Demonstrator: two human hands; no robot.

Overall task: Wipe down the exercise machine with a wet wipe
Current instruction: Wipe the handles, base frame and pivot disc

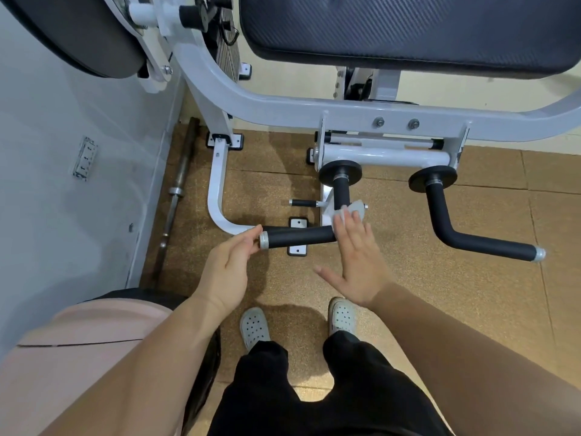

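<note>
Speckled cork floor (424,278) lies open around the tubular machine (314,111); left hand (226,272) pinches the foam handle (298,236) (metal-capped end), right hand (355,256) presses the wipe (356,208) flat-fingered.

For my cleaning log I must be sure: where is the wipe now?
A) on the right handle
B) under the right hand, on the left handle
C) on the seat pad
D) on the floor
B: the right hand presses the wipe with straight fingers onto the bend of the left handle.
</note>
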